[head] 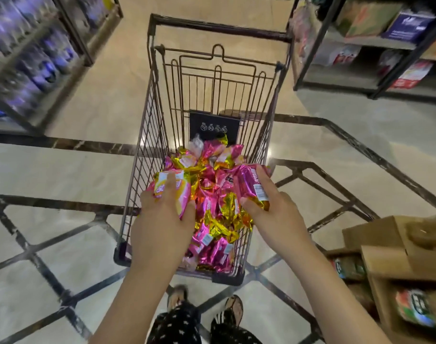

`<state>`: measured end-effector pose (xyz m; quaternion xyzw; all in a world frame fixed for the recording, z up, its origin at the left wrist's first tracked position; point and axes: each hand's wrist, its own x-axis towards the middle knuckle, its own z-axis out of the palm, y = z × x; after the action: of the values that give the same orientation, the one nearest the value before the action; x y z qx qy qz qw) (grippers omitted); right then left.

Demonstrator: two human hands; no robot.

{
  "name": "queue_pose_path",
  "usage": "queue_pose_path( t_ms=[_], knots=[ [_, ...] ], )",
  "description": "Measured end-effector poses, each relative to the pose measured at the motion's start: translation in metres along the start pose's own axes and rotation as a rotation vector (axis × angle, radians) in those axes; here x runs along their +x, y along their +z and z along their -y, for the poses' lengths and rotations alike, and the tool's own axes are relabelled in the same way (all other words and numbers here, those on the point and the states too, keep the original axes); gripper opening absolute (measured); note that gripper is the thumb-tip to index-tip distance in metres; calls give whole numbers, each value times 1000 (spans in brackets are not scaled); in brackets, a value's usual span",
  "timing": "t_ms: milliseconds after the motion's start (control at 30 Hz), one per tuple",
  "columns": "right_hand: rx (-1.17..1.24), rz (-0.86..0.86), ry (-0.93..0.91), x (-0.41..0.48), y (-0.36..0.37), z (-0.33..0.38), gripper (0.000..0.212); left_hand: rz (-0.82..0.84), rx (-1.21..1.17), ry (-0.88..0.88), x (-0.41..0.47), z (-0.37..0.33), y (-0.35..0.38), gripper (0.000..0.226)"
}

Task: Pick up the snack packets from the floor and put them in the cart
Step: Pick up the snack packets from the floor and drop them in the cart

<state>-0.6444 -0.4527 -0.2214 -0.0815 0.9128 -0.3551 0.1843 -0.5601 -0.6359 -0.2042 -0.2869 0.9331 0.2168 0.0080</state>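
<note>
Over the cart (219,28), the left hand (162,214) grips a yellow-pink packet (184,194) and the right hand (276,209) grips a pink packet (246,184), both just above the pile (217,214) of packets inside.

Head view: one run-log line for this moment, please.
left hand: holds yellow-pink packet over cart | right hand: holds pink packet over cart | cart: packet pile inside

Blurry, seemingly stocked shelves (33,60) flank marble floor (50,167).
</note>
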Motion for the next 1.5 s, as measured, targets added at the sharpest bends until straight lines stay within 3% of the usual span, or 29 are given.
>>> queue_pose_path(
  t_ms=[233,500,633,767,867,1133,1500],
  knots=[
    [13,-2,104,83,22,29,71,56,-1,29,95,10,2,69],
    [-5,-123,241,161,45,60,70,158,7,178,201,6,-2,72],
    [-215,-64,380,168,43,54,79,285,39,228,235,-2,14,87],
    [-268,-117,537,141,36,27,85,308,75,362,231,-12,30,86],
    [-235,-137,669,101,33,5,93,351,157,499,207,-27,46,85],
    [-90,-340,953,-61,37,-56,80,523,379,928,86,-77,86,83],
    [192,-609,1274,-363,88,-134,79,723,631,1328,-197,-87,125,77]
  ],
)
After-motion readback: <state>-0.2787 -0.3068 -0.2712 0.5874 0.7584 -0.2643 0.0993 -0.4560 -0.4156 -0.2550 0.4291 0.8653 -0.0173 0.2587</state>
